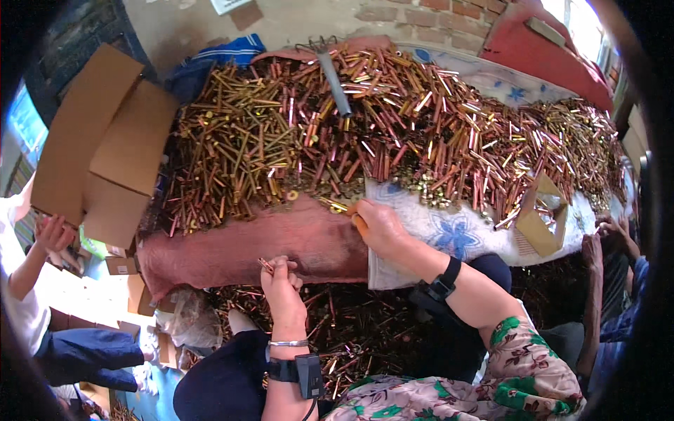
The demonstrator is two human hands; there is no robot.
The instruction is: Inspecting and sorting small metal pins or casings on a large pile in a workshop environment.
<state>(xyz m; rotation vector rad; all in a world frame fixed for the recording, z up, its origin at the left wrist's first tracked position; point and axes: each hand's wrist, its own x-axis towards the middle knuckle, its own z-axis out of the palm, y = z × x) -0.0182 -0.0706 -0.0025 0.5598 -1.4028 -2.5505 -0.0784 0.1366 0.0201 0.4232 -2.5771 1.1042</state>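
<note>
My left hand [283, 284] is closed around a short copper-coloured metal sleeve [265, 265], which pokes out above the fingers. It hovers over the front of a pink cloth [210, 245]. Farther right and forward, my right hand [382, 228] pinches at a gold-coloured bolt [335, 205] along the near edge of the heap; its fingertips partly hide the grip. Something orange covers one of its fingers. Ahead spreads a big pile of gold and pinkish metal bolts and sleeves [274, 140]. A loose washer [292, 196] and small nuts [432, 186] lie at its front.
An open cardboard box [112, 147] at the left is touched by another person's hand [53, 235]. Opened small carton [544, 217] rests on a white flowered cloth [463, 235]. A co-worker's hands [607, 235] are at far right. More metal pieces [351, 337] lie below the table edge.
</note>
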